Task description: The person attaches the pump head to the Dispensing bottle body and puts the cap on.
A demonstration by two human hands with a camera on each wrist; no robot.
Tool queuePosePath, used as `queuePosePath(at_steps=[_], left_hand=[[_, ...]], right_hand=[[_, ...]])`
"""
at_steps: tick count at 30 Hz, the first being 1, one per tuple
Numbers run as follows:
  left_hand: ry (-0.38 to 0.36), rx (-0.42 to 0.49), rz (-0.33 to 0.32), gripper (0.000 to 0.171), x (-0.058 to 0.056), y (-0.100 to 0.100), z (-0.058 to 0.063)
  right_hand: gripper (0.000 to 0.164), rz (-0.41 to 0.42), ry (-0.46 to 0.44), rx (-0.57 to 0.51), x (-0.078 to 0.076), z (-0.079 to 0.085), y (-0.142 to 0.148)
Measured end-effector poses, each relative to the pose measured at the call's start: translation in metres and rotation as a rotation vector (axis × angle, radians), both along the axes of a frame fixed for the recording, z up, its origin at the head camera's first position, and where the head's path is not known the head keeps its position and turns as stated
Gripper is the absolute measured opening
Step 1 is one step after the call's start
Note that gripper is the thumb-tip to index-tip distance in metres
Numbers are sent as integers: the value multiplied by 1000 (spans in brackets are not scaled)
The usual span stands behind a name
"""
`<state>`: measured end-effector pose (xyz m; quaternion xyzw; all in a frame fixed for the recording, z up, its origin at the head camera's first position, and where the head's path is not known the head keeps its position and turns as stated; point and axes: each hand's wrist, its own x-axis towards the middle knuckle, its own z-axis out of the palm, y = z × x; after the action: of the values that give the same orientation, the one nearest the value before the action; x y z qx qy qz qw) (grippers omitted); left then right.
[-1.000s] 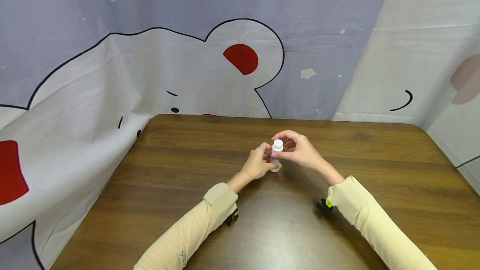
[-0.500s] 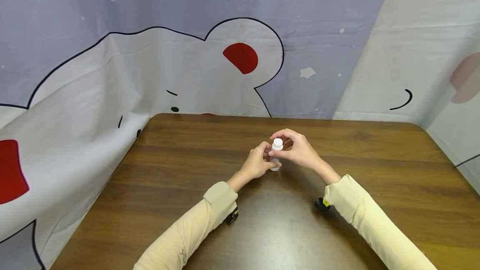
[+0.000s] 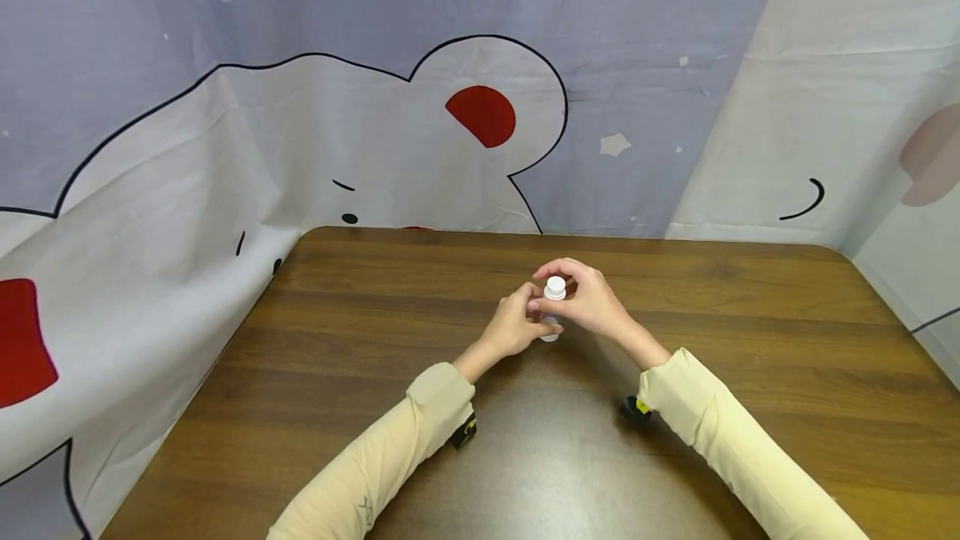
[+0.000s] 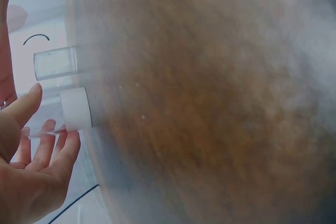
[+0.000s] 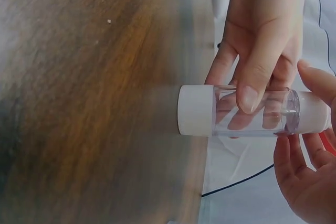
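A small bottle with a clear body (image 5: 252,124), a white base (image 5: 195,110) and a white top (image 3: 556,287) stands upright on the table. My left hand (image 3: 513,325) grips the clear body, thumb on the near side and fingers behind it, as the right wrist view shows. At the top, my right hand (image 3: 592,305) holds the white upper part (image 5: 313,112) between thumb and curled fingers. Beside the bottle, a clear cylindrical cup or cap (image 4: 55,63) stands on the table in the left wrist view; I cannot make it out in the head view.
The brown wooden table (image 3: 360,315) reaches back to a printed cloth backdrop (image 3: 337,140), which also hangs along the left and right sides. Both sleeves are rolled, with a dark wrist device (image 3: 464,432) under the left cuff.
My right hand has shifted slightly left around the bottle's top, its thumb sliding towards my left hand, and the forearm followed. The left hand and bottle have stayed in place.
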<state>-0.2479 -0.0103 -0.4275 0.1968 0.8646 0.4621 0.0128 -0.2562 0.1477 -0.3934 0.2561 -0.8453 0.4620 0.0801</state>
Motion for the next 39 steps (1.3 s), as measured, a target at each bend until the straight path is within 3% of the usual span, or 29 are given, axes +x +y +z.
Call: queuePosePath(at_steps=[5, 13, 20, 30, 39], left_hand=[[-9, 0, -6, 43, -1, 0, -1], [-52, 85, -27, 42, 0, 1, 0], [-52, 84, -20, 49, 0, 2, 0], [-45, 73, -12, 44, 1, 3, -1], [-64, 82, -13, 45, 1, 2, 0]], right_hand=[[45, 54, -11, -14, -6, -4, 4], [39, 280, -122, -147, -8, 0, 15], [40, 384, -200, -172, -8, -1, 21], [41, 429, -213, -189, -5, -1, 28], [41, 356, -206, -151, -4, -1, 32]])
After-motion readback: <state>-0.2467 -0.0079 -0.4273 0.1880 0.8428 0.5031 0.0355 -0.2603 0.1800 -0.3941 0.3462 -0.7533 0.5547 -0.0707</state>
